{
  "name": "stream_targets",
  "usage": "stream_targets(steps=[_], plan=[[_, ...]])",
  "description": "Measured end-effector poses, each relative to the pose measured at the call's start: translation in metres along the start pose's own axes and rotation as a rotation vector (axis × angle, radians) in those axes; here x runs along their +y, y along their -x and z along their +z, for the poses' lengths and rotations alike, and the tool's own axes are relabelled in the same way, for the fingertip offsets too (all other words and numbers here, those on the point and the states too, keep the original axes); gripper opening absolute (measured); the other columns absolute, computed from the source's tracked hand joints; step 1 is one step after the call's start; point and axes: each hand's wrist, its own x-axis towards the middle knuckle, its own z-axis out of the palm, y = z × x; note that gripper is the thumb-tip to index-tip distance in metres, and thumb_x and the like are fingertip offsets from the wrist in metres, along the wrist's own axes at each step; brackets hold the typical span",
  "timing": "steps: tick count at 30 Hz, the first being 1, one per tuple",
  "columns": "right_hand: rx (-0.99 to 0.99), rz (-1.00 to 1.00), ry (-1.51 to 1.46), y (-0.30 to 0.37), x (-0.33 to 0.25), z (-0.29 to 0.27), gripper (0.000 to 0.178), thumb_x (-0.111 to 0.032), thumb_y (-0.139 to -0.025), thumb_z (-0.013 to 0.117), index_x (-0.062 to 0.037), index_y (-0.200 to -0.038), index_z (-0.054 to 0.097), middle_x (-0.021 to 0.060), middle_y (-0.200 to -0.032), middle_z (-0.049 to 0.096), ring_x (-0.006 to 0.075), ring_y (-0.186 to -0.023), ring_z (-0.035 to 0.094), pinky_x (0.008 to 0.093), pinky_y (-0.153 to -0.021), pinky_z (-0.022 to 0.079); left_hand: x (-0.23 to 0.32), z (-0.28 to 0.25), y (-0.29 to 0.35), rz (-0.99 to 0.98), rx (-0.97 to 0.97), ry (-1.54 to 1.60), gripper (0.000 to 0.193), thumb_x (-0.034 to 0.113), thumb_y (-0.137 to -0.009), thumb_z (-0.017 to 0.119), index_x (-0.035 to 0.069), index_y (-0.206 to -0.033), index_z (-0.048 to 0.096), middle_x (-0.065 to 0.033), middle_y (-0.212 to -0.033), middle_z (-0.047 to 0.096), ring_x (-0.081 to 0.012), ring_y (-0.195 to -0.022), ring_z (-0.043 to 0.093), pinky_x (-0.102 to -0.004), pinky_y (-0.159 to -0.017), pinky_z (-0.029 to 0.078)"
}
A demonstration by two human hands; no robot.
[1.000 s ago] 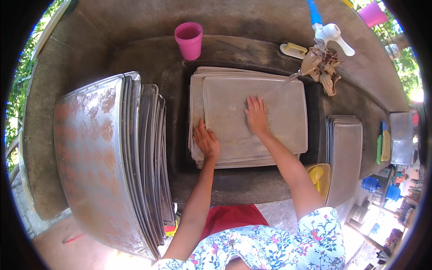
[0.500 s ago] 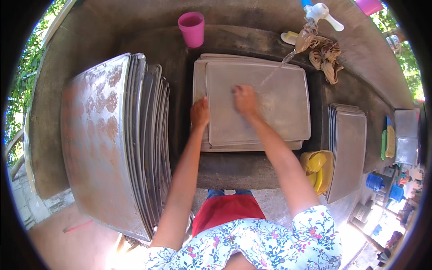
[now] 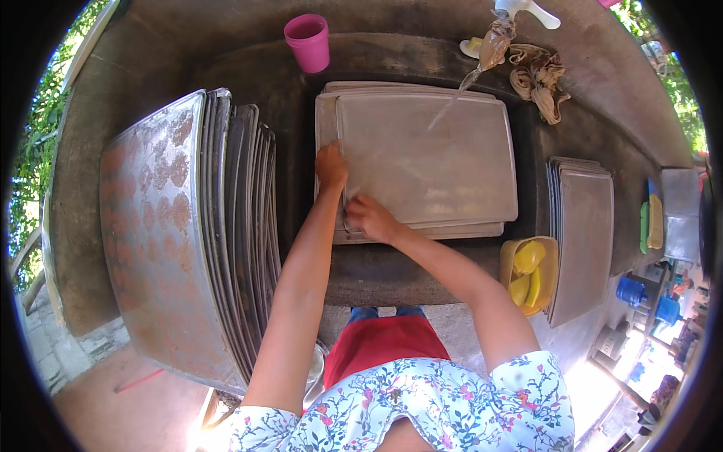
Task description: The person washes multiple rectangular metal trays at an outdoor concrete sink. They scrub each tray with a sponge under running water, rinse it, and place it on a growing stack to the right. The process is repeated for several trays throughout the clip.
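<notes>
A wet metal baking tray (image 3: 429, 158) lies flat on top of other trays in the dark basin. At its left edge, my left hand (image 3: 331, 166) is closed with the fingers curled over the rim. My right hand (image 3: 370, 218) presses on the tray's near left corner, fingers bunched together. Whatever sits under those fingers is hidden. Water (image 3: 452, 99) runs onto the far part of the tray from a cloth-wrapped spout (image 3: 495, 47) below a white tap (image 3: 527, 9).
Many used trays (image 3: 154, 226) stand on edge at the left. More trays (image 3: 584, 233) lean at the right, beside a yellow container (image 3: 548, 290) with yellow pieces inside. A pink cup (image 3: 309, 47), a crumpled brown cloth (image 3: 541, 79) and a soap dish (image 3: 471, 48) sit on the far ledge.
My right hand has moved from the middle of the tray to its near left corner. My left hand has slid slightly farther along the left edge. The whole view has shifted a little.
</notes>
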Motion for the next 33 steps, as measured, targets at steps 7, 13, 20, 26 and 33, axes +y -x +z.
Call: stream_targets(steps=[7,13,20,26,33], plan=[[0.255,0.485,0.299,0.052,-0.007,-0.023,0.02,-0.005,-0.067,0.056,-0.0057,-0.086,0.062,0.0105,-0.099,0.055,0.0286,-0.105,0.049,0.0407,-0.087,0.043,0.008,0.0,0.01,0.015,-0.009,-0.077,0.036,0.008,-0.081,0.057,0.01,-0.117,0.058,-0.0174,-0.1,0.058,-0.0361,-0.093,0.059,-0.0446,-0.078,0.05],[0.187,0.509,0.49,0.029,0.007,0.018,0.036,-0.009,-0.082,0.05,-0.0007,-0.116,0.052,0.0169,-0.113,0.054,0.0358,-0.111,0.048,0.0465,-0.099,0.036,0.018,0.04,0.032,0.031,0.316,-0.351,0.042,0.01,-0.086,0.051,0.009,-0.128,0.048,-0.0112,-0.106,0.048,-0.0299,-0.1,0.048,-0.0418,-0.082,0.042],[0.235,0.897,0.902,0.181,0.084,-0.092,0.038,-0.006,-0.083,0.052,-0.0005,-0.121,0.049,0.0194,-0.119,0.05,0.0364,-0.117,0.042,0.0472,-0.102,0.031,0.005,0.053,0.037,0.096,0.366,-0.299,0.043,0.008,-0.086,0.05,0.011,-0.129,0.047,-0.0115,-0.106,0.047,-0.0295,-0.101,0.045,-0.0423,-0.083,0.036],[0.705,1.301,0.013,0.088,0.126,-0.086,0.034,-0.02,-0.098,0.04,-0.0051,-0.128,0.043,0.0112,-0.123,0.049,0.0234,-0.117,0.044,0.0369,-0.106,0.031,-0.001,0.053,0.033,0.193,0.391,-0.312,0.044,0.007,-0.083,0.053,0.021,-0.124,0.052,-0.0136,-0.106,0.046,-0.0321,-0.098,0.046,-0.0447,-0.081,0.038],[0.347,1.021,0.661,0.118,0.02,-0.049,0.046,-0.015,-0.085,0.052,0.0013,-0.128,0.045,0.0182,-0.129,0.045,0.042,-0.127,0.032,0.051,-0.107,0.025,0.002,0.052,0.034,0.192,0.38,-0.301,0.05,0.002,-0.08,0.057,0.021,-0.126,0.051,-0.0155,-0.108,0.045,-0.0346,-0.1,0.047,-0.0459,-0.081,0.04]])
